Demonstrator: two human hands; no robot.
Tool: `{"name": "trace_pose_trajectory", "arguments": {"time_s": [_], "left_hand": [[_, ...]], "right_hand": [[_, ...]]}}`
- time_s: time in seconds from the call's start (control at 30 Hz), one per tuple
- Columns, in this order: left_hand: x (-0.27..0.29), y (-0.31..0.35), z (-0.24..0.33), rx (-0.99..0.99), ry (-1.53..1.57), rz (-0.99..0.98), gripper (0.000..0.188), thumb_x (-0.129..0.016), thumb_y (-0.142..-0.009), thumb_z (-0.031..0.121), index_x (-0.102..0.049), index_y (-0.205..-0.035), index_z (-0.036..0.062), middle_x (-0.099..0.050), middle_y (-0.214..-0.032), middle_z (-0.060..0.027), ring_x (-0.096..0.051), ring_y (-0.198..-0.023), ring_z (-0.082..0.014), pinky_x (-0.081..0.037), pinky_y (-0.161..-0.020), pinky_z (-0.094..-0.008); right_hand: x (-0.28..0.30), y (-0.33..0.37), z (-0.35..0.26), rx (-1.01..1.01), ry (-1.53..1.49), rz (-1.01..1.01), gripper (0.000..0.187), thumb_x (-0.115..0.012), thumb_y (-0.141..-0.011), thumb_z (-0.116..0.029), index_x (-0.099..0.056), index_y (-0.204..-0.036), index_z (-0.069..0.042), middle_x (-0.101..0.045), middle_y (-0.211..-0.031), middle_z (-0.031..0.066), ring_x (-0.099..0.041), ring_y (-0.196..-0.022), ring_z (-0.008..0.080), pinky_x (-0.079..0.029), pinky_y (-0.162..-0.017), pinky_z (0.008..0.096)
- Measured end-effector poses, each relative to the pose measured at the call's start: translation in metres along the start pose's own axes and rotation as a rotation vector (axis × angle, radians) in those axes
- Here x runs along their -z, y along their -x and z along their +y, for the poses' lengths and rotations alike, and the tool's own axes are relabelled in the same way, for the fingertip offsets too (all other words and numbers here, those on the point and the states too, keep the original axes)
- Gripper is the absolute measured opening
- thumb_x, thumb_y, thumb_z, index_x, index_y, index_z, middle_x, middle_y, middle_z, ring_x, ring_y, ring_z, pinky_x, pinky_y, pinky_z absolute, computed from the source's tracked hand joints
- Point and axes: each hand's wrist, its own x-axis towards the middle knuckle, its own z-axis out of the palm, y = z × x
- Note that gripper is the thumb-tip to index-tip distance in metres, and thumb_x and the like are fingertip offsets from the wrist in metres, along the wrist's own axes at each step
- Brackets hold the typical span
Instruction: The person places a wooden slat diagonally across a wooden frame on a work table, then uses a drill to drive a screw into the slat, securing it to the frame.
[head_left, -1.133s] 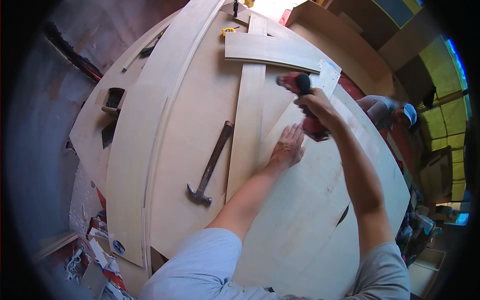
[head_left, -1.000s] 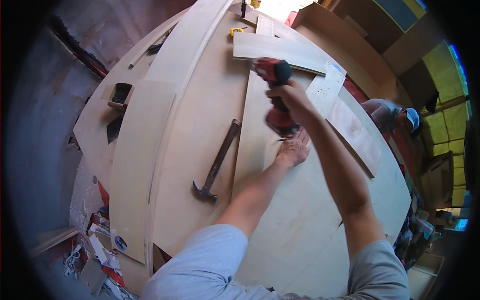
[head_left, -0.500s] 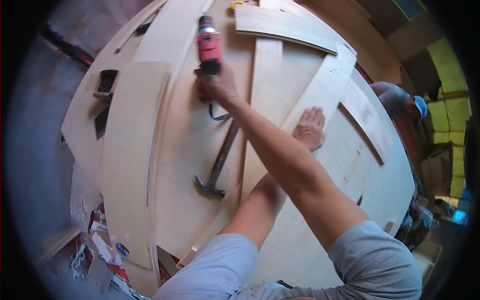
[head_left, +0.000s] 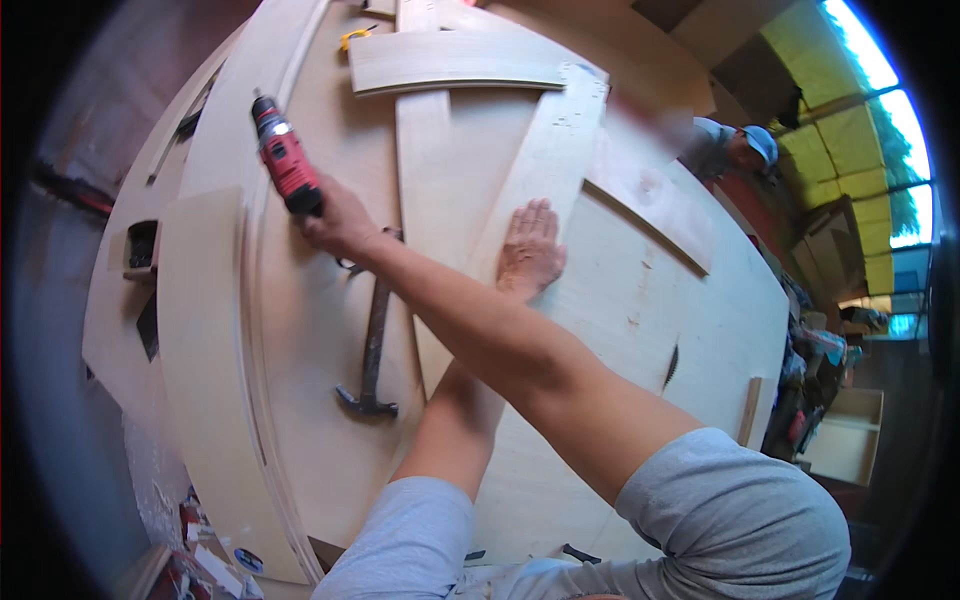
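- i am watching from the head camera as the right hand [head_left: 342, 222] is gripping the red and black drill [head_left: 286, 165], its fingers wrapping around the handle, which the hand is mostly hiding.
- the drill body is standing out beyond that grip, up and to the left, and its chuck end is pointing away from me toward the upper left.
- i am seeing the drill in front of the right edge of the long pale board [head_left: 205, 290]; i cannot tell how high it is hanging.
- the left hand [head_left: 530, 252] is lying palm down on the slanted board [head_left: 548, 150], fingers stretching out flat toward its far end, well apart from the drill.
- the right forearm [head_left: 480, 318] is crossing over the left one.
- the hammer [head_left: 374, 345] is resting below the right wrist, its claw head lying nearer me and its handle end reaching close to the wrist.
- farther off, the crosswise board [head_left: 455, 62] is meeting the slanted board's far end, and a yellow tape measure [head_left: 354, 38] is sitting just beside its left end.
- at the right, a co-worker in a light blue cap [head_left: 762, 146] is bending beyond the large panel [head_left: 600, 330].
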Motion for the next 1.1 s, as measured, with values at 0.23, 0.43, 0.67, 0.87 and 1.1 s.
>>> {"name": "trace_pose_trajectory", "arguments": {"time_s": [0.23,0.43,0.67,0.87,1.1], "left_hand": [[-0.003,0.001,-0.014,0.069,-0.018,-0.009,0.066,-0.063,-0.093,0.039,-0.052,-0.145,0.0004,-0.04,-0.161,-0.0188,-0.032,-0.153,-0.0326,-0.02,-0.127,-0.0461],[0.012,-0.002,0.014,0.028,-0.024,-0.232,0.083,-0.068,-0.087,0.051,-0.046,-0.152,0.0023,-0.03,-0.167,-0.0175,-0.023,-0.157,-0.0319,-0.013,-0.129,-0.0438],[0.041,-0.009,-0.023,0.093,-0.158,-0.712,0.079,-0.071,-0.088,0.052,-0.051,-0.147,0.0032,-0.035,-0.163,-0.0207,-0.034,-0.15,-0.0374,-0.03,-0.121,-0.0522],[0.068,0.149,0.094,0.008,0.056,-0.19,0.063,-0.074,-0.09,0.035,-0.056,-0.14,0.0022,-0.047,-0.154,-0.0233,-0.043,-0.144,-0.0408,-0.03,-0.12,-0.0569],[0.197,0.354,0.136,0.467,-0.199,-0.138,0.084,-0.078,-0.086,0.039,-0.041,-0.151,-0.001,-0.024,-0.165,-0.0281,-0.023,-0.154,-0.0427,-0.021,-0.123,-0.0588]], "right_hand": [[0.092,0.167,-0.061,0.186,0.158,0.13,0.038,-0.067,-0.085,0.003,-0.064,-0.122,-0.008,-0.067,-0.112,0.0176,-0.064,-0.106,0.0395,-0.053,-0.088,0.0449],[0.246,0.437,-0.127,-0.234,0.513,0.459,0.02,-0.066,-0.089,0.007,-0.071,-0.107,-0.001,-0.07,-0.101,0.0141,-0.071,-0.087,0.0278,-0.058,-0.074,0.0331],[0.309,0.724,-0.152,-0.765,0.822,0.782,0.02,-0.067,-0.087,-0.006,-0.075,-0.105,-0.006,-0.073,-0.101,0.0126,-0.072,-0.082,0.0262,-0.058,-0.073,0.0369],[0.283,0.935,-0.121,-1.482,0.733,0.885,0.077,-0.076,-0.088,-0.037,-0.047,-0.147,0.003,-0.045,-0.153,0.0287,-0.046,-0.14,0.0418,-0.041,-0.116,0.0453],[0.258,0.943,-0.124,-1.576,0.62,0.557,0.109,-0.078,-0.085,-0.051,-0.022,-0.16,0.004,-0.01,-0.168,0.0299,-0.014,-0.156,0.0459,-0.018,-0.127,0.0507]]}}
